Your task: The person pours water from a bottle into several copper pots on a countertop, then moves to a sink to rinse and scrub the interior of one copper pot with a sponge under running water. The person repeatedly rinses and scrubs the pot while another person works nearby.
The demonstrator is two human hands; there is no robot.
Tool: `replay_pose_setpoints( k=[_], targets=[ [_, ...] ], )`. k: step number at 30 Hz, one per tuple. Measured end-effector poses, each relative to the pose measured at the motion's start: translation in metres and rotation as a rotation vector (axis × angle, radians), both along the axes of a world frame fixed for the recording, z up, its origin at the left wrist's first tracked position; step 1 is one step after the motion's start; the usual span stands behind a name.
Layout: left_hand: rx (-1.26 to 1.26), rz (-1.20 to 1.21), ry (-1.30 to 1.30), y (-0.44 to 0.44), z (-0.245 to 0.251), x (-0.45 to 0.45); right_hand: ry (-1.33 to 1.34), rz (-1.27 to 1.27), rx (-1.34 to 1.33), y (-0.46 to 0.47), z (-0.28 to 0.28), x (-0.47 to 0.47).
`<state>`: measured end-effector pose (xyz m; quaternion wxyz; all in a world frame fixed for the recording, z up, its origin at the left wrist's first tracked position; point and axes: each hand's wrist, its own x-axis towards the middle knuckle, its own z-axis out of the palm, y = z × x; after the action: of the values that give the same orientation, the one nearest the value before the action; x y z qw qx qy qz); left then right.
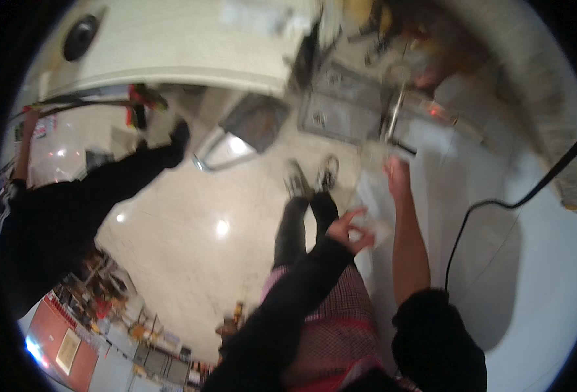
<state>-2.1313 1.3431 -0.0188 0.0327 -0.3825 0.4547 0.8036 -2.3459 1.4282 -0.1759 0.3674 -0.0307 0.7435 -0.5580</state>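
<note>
My left hand (352, 231) reaches out of a black sleeve with thumb and fingers curved apart, beside a pale, translucent sheet-like thing (379, 230). Whether the fingers pinch it is blurred. Farther forward, at the end of my bare forearm, my right hand (397, 174) has its fingers curled in; what they may hold is unclear. Just beyond it lie a silvery metal tube (395, 113) and a short black bar (403, 146). A grey double-panelled metal object (342, 105) is behind these, beside a white surface (415, 166). A checked pink apron (340, 313) covers my lap.
Another person in dark clothes (48, 225) is at the left. A metal-framed object with a grey panel (254, 122) stands on the tiled floor (210, 255). A pale counter (171, 44) spans the top. A black cable (496, 202) hangs at right.
</note>
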Motion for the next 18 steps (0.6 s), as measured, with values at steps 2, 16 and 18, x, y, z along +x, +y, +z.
replay_pose_setpoints(
  k=[2, 16, 18],
  targets=[
    [-0.174, 0.089, -0.007, -0.010, 0.009, 0.046, -0.222, -0.110, 0.039, 0.002, 0.014, 0.015],
    [-0.441, 0.161, -0.137, -0.082, 0.145, 0.321, -0.209, 0.319, 0.008, -0.088, 0.191, 0.306],
    [-0.419, 0.324, -0.067, -0.084, 0.169, 0.368, -0.212, 0.452, -0.059, -0.111, 0.213, 0.353]
  ],
)
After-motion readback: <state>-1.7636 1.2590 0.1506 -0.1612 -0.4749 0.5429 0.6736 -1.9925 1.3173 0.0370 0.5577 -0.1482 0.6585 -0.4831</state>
